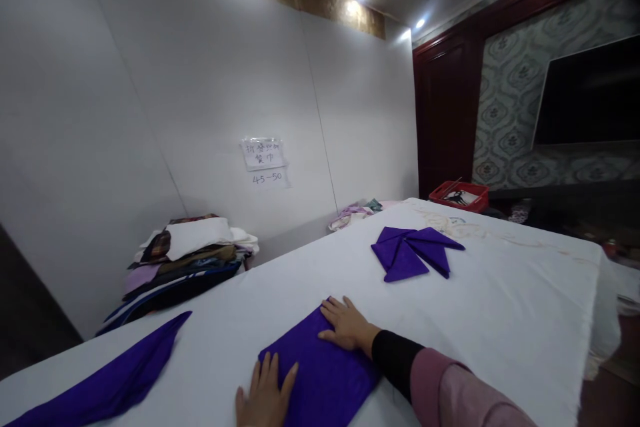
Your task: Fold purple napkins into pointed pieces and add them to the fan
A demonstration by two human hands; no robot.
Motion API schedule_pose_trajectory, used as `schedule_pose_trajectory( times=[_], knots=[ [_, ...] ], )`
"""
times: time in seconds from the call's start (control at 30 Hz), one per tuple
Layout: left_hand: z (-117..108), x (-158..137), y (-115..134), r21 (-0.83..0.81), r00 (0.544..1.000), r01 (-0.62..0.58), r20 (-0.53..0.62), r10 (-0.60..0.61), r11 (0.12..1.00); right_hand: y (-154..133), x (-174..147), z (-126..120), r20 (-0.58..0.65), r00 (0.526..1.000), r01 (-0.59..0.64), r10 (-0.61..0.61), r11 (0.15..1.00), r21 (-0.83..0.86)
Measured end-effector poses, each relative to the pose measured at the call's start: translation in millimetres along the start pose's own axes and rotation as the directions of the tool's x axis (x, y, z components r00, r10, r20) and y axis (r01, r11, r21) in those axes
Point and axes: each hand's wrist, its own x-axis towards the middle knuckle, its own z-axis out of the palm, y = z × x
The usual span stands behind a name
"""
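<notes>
"What is that red plastic crate (483, 200) holding?"

"It's holding something white (467, 197) and a black item (456, 198) too small to name. The crate is sitting by the far end of the white-covered surface (530, 320)."

"And where is the flat purple napkin (320, 377) lying?"

"Right under the hands, on the near part of the surface. The left hand (265, 392) is resting across its left edge, near a corner; the right hand (349, 327) is covering part of its far corner."

"Are they gripping it?"

"No — both are lying palm down with fingers spread, well apart from each other."

"Any other purple cloth?"

"Two pieces. A napkin folded into pointed flaps (403, 255) is lying beyond the right hand, toward the crate — and a long, tapering purple cloth (117, 373) is stretching out well to the left of the left hand."
</notes>
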Motion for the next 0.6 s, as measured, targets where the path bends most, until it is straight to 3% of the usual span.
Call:
schedule_pose_trajectory(
  times=[0.13, 0.23, 0.4, 0.5, 0.6],
  knots=[
    [-15.5, 24.0, 15.0, -0.048, 0.997, -0.009, -0.079, 0.005, 0.999, -0.4, -0.5, -3.0, 0.004, 1.0, 0.004, -0.004, 1.0, -0.008],
    [-12.0, 35.5, 18.1, -0.081, 0.997, 0.047, -0.056, -0.052, 0.996, -0.8, -1.0, -2.8, 0.005, 1.0, 0.008, -0.008, 1.0, 0.0],
    [3.6, 35.8, 10.2, -0.086, 0.995, 0.062, -0.074, -0.068, 0.994, 2.0, -1.1, -5.0, 0.032, 0.999, 0.006, -0.006, 1.0, 0.005],
    [1.2, 33.5, 12.4, -0.08, 0.992, 0.086, -0.082, -0.093, 0.993, -2.1, 3.5, -13.6, 0.101, 0.995, -0.015, 0.014, 1.0, 0.01],
    [-7.0, 30.6, 18.2, -0.06, 0.99, 0.125, -0.052, -0.128, 0.99, -19.4, 14.0, -16.6, 0.089, 0.996, -0.001, 0.001, 1.0, 0.005]
  ],
)
